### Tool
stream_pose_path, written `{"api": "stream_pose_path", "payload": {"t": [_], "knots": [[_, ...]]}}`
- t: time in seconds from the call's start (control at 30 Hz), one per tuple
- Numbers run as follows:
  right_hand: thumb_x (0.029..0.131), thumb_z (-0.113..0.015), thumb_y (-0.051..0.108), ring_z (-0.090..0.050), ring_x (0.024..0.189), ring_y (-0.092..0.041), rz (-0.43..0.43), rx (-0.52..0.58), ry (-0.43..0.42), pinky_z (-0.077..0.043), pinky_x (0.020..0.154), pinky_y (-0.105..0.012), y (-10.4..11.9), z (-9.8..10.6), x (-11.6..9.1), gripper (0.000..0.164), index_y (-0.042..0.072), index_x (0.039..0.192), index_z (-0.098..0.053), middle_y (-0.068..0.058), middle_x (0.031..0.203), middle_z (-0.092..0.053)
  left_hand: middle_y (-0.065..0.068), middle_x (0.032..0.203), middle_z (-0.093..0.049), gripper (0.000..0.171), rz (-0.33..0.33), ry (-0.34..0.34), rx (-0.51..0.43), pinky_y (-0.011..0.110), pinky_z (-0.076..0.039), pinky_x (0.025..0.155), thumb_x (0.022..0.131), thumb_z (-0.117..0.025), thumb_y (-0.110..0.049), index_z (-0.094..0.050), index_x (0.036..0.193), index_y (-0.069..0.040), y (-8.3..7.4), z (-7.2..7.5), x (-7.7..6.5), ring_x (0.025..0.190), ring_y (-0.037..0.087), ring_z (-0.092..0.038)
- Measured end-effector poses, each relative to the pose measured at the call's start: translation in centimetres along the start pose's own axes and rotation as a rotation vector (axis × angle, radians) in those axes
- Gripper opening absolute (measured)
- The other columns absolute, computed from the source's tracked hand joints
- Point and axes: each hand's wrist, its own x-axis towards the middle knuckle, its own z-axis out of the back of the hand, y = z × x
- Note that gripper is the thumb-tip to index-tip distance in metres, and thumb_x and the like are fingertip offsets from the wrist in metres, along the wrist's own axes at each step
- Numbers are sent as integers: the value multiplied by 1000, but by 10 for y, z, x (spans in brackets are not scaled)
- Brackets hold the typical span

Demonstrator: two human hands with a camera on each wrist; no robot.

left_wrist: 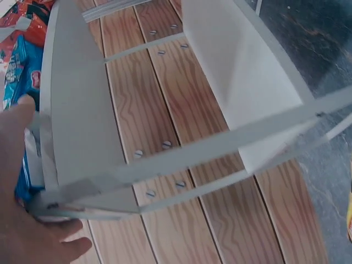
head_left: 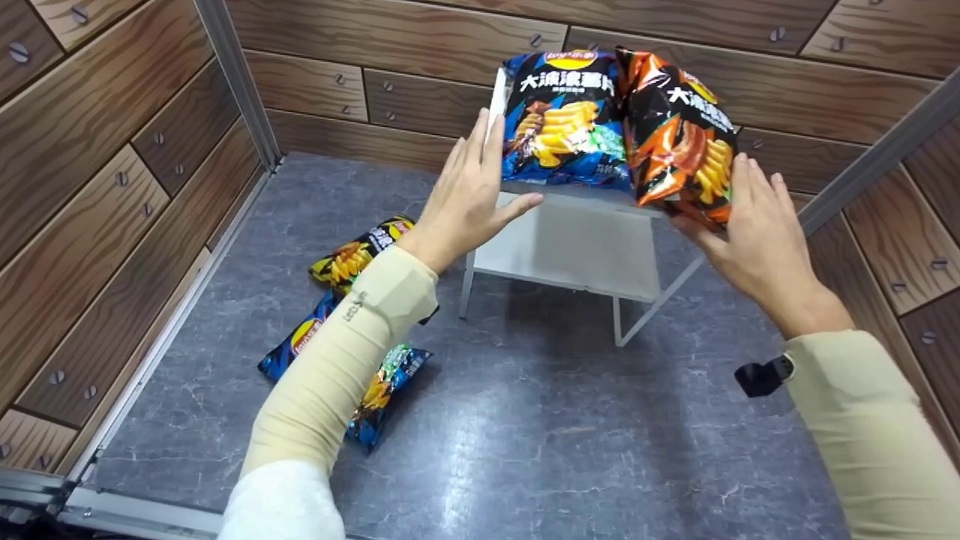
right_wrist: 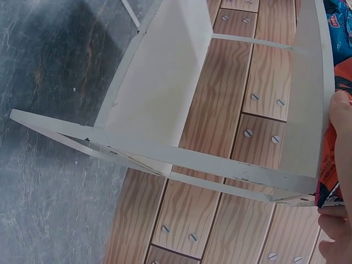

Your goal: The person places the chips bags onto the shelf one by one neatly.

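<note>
A blue chip bag (head_left: 566, 120) and an orange chip bag (head_left: 686, 142) lean side by side on the upper level of a small white rack (head_left: 570, 247). My left hand (head_left: 469, 187) is at the blue bag's left side by the rack's edge, fingers straight and thumb spread. On the other side, my right hand (head_left: 769, 232) rests against the orange bag's right edge, fingers extended. In the right wrist view its thumb (right_wrist: 341, 102) touches the orange bag by the rack's corner. The left wrist view shows the left hand (left_wrist: 19, 192) around the rack's top corner.
On the grey floor (head_left: 570, 427), left of the rack, lie a yellow-and-black chip bag (head_left: 349, 259) and two blue chip bags, one farther left (head_left: 296, 341) and one nearer (head_left: 386, 397), partly behind my left arm. Wood-patterned walls (head_left: 420, 82) enclose the space.
</note>
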Motion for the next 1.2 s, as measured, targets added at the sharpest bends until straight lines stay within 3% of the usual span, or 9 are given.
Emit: {"api": "stream_pose_path", "payload": {"t": [0.2, 0.47, 0.8, 0.97, 1.2], "knots": [[92, -59, 59, -21, 148, -47, -4, 9, 10, -6, 126, -53, 0, 0, -1, 104, -8, 155, -11, -35, 157, -21, 16, 167, 5, 99, 11, -8, -58, 39, -6, 128, 96, -44, -64, 3, 159, -4, 19, 3, -13, 155, 25, -9], [91, -60, 59, -21, 148, -48, -5, 11, 3, -6, 126, -52, -1, 0, -2, 105, -9, 155, -11, -35, 158, -21, 15, 167, 5, 88, 120, -30, -75, 38, -5, 127, 100, -35, -60, 0, 159, -4, 53, 0, -35, 155, 29, -9], [91, -59, 60, -21, 148, -47, -2, 17, 3, -6, 126, -52, 1, -1, -1, 105, -8, 155, -11, -34, 158, -21, 26, 164, -9, 69, 279, 45, -63, 48, -9, 127, 106, -40, -38, -15, 158, 0, 105, -34, -74, 153, 39, -12], [92, -58, 60, -20, 149, -47, -12, 23, 6, -5, 126, -51, 1, -1, -2, 105, -8, 155, -11, -34, 159, -19, 29, 161, -19, 57, 313, 77, -11, 53, -16, 124, 107, -39, -25, -24, 155, 3, 128, -49, -94, 149, 46, -19], [91, -60, 59, -22, 149, -46, -6, 23, -10, -8, 126, -52, 2, 0, -3, 104, -8, 155, -12, -33, 159, -21, 33, 156, -28, 57, 391, 181, 66, 64, -25, 117, 95, -45, 0, -33, 150, 4, 153, -66, -119, 144, 54, -27]]}}
